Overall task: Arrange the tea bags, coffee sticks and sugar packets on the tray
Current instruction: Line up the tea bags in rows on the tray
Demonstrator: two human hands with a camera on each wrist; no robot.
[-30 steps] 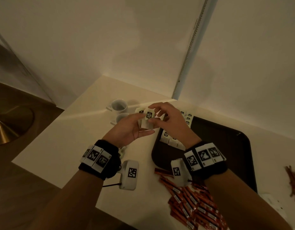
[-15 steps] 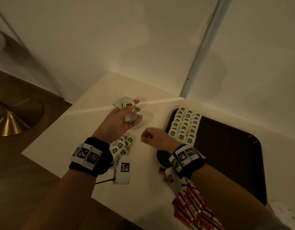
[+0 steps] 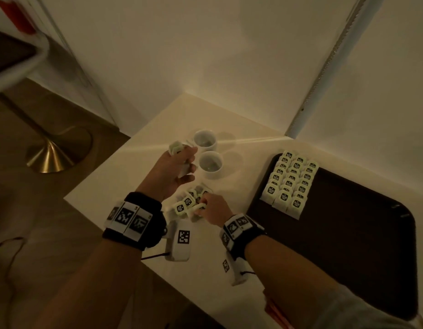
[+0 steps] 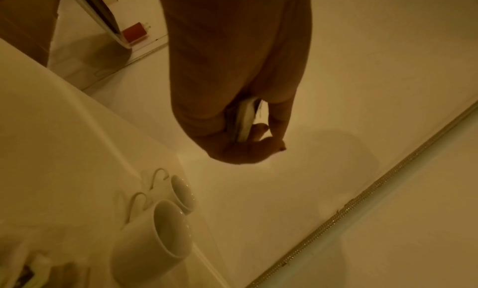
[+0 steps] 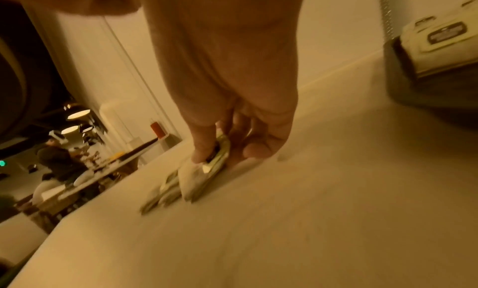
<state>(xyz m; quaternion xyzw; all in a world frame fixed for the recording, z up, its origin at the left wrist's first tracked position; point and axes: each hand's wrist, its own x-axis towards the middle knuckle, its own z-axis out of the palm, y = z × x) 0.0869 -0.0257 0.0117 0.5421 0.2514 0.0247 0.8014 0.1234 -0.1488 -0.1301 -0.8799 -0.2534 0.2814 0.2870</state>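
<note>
The right hand (image 3: 211, 211) has left the tray (image 3: 362, 257) — a second ago it met the left hand above the cups — and now pinches a tea bag (image 3: 198, 207) in the loose pile (image 3: 190, 201) on the table (image 3: 125, 181). The left hand (image 3: 172, 174) has drawn back beside the cups (image 3: 207, 151), gripping its small stack (image 3: 178, 148).

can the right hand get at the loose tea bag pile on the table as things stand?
Probably yes. The right hand is already at the loose tea bags, pinching one. The left hand holds its own stack above, beside the cups, apparently not blocking.
</note>
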